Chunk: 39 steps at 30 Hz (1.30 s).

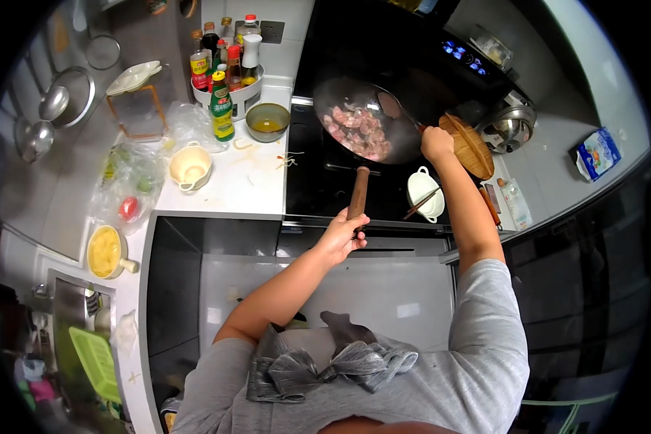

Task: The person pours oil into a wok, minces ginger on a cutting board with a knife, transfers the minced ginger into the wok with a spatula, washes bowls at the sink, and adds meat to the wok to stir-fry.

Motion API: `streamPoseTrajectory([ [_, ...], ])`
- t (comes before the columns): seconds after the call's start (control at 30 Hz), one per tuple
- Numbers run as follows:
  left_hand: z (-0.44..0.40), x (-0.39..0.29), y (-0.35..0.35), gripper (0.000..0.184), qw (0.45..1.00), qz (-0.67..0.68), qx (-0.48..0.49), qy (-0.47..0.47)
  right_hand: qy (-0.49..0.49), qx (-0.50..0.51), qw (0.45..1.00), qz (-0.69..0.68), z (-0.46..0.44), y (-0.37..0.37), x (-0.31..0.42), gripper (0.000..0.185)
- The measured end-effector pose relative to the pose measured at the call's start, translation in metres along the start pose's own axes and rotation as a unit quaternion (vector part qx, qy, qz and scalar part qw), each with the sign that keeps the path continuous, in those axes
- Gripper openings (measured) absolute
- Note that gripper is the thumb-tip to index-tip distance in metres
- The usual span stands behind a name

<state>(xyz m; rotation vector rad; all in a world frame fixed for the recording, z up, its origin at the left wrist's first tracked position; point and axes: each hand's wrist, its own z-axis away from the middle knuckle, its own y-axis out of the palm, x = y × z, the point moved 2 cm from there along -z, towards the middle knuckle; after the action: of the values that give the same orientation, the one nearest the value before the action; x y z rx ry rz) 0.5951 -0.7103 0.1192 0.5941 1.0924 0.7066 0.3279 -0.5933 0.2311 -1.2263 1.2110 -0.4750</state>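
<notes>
My left hand (pixel 346 235) is wrapped round the brown handle (pixel 359 194) of a dark wok (pixel 405 137) on the black stove. Pieces of pinkish meat (pixel 359 132) lie in the wok, with some steam above them. My right hand (pixel 437 143) grips the end of a spatula (pixel 405 113), whose blade is inside the wok, beyond the meat. Beside my right forearm stands a white two-handled bowl (pixel 425 194) with dark chopsticks across it. A brown wooden lid (pixel 470 147) leans just right of my right hand.
Sauce bottles (pixel 222 107) stand in and beside a white rack at the back left. Near them are a bowl of yellowish liquid (pixel 267 121), a cream bowl (pixel 191 168) and plastic bags. A yellow-filled pan (pixel 105 252) sits at the counter's left edge. Metal pots (pixel 510 124) stand right.
</notes>
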Motion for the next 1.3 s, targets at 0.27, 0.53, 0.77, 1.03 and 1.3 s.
streamPoseTrajectory([
  [0.27,-0.002,0.003,0.002,0.038,1.0,-0.015,0.0,-0.001,-0.23,-0.126,0.964,-0.043,0.044,-0.024,-0.032,0.048],
  [0.53,-0.001,0.002,0.006,0.032,1.0,-0.015,-0.017,-0.011,-0.195,-0.026,0.975,0.104,0.123,-0.147,-0.04,0.037],
  [0.77,-0.001,0.005,0.004,0.031,1.0,-0.021,-0.008,-0.001,-0.108,-0.06,0.99,0.062,0.059,-0.028,0.011,0.022],
  [1.03,-0.003,0.006,0.002,0.032,1.0,-0.026,-0.011,-0.007,-0.056,-0.071,0.996,-0.023,0.051,-0.002,0.034,0.031],
  [1.3,-0.002,-0.002,0.003,0.033,1.0,-0.025,-0.002,-0.008,-0.091,-0.064,0.994,-0.007,0.109,-0.113,-0.024,0.035],
])
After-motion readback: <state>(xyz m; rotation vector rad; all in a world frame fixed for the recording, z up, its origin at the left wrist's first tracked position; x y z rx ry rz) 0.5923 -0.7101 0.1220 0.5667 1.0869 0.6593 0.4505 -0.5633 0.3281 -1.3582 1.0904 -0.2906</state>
